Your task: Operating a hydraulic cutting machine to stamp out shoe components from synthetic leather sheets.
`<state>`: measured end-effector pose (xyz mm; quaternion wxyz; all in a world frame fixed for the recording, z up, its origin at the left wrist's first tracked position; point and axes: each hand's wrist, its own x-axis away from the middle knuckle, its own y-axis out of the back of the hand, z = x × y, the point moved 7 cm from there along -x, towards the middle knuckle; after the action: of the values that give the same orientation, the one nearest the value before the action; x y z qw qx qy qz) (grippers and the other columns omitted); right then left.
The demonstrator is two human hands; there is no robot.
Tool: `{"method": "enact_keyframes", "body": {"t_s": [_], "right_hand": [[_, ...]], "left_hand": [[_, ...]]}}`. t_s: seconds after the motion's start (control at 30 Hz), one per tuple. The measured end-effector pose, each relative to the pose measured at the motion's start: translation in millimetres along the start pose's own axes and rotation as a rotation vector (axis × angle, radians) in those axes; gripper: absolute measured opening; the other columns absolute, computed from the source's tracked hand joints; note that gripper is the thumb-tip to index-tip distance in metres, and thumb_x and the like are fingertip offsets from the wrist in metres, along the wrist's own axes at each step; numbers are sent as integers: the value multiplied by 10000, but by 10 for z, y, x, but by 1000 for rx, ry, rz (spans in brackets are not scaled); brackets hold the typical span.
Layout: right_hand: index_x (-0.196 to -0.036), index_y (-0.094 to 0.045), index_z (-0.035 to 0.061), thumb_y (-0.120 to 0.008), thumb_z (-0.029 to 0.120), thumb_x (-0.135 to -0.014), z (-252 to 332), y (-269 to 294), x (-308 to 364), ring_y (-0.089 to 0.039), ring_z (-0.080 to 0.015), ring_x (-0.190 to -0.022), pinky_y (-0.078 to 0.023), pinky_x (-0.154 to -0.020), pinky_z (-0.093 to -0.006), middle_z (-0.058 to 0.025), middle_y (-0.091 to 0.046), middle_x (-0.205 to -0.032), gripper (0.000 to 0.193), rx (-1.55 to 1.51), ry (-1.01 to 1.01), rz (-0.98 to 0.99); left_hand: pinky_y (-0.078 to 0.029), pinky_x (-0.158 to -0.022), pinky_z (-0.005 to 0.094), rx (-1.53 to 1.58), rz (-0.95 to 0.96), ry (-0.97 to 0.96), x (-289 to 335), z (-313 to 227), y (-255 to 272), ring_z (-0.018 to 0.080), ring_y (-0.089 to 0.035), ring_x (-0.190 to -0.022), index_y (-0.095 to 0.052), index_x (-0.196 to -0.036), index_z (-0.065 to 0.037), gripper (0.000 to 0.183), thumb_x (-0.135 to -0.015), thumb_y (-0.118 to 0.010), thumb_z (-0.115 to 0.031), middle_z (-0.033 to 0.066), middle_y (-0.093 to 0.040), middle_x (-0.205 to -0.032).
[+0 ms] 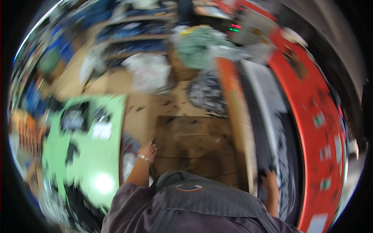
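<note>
Dark strip: lying lengthwise left of pale strip, prob. already laid out, w/ amt. left unclear, w/ R hand at near end, grip unclear (blur), and L hand slack, seemingly empty, above brown floor.

From the wearer's head, one fisheye view looks down and forward, close above a grey ribbed cloth garment at lower centre, with pale flat shelves farther off at upper left.

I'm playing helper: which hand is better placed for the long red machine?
Probably the right hand: it's close to the red machine, while the left hand is nearer the green table.
</note>
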<state>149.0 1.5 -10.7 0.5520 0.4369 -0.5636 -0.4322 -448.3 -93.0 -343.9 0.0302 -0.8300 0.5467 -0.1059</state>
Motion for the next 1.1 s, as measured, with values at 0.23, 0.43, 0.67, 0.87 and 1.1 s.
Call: {"method": "enact_keyframes", "body": {"t_s": [0.23,0.43,0.67,0.87,1.1], "right_hand": [[-1397,-397,95,-703,204,-805,186,260,325,-418,-404,-1249,-369,-1050,-435,-239,-408,-1376,675,-450,-127,-228],[-1311,-498,84,-710,213,-788,-820,308,835,-483,-371,-1177,-408,-985,-446,-193,-494,-1307,578,-437,-428,-517],[-1289,-518,86,-710,261,-790,-1737,10,1329,-484,-356,-1177,-399,-979,-457,-182,-518,-1280,562,-311,-960,-601],[-1232,-529,-4,-710,326,-788,-2333,-157,1186,-504,-398,-1107,-397,-982,-453,-245,-570,-1137,582,-324,-1233,-615],[-979,-587,32,-594,327,-892,-2544,-238,1110,-556,-351,-1063,-465,-896,-454,-173,-644,-1047,308,-450,-1441,-393]], "left_hand": [[-482,-658,315,135,16,510,-1697,-1629,-1783,197,-594,-761,-573,-1061,-114,243,-878,-636,-262,22,-629,-878],[-435,-595,253,-105,409,84,-2627,-2761,-4169,119,-540,-679,-590,-999,-111,139,-931,-546,-224,8,-596,-816],[-452,-652,257,-717,699,-608,-2814,-3002,-6725,105,-530,-671,-650,-950,9,208,-861,-667,-179,23,-623,-765],[-469,-870,435,-1042,623,-746,-3603,-2487,-8118,382,-613,-992,-596,-1116,73,570,-847,-631,-428,242,-644,-1058],[-461,-837,483,-1367,809,-871,-3592,-2190,-8908,478,-589,-972,-633,-921,118,609,-821,-657,-482,336,-612,-1020]]}}
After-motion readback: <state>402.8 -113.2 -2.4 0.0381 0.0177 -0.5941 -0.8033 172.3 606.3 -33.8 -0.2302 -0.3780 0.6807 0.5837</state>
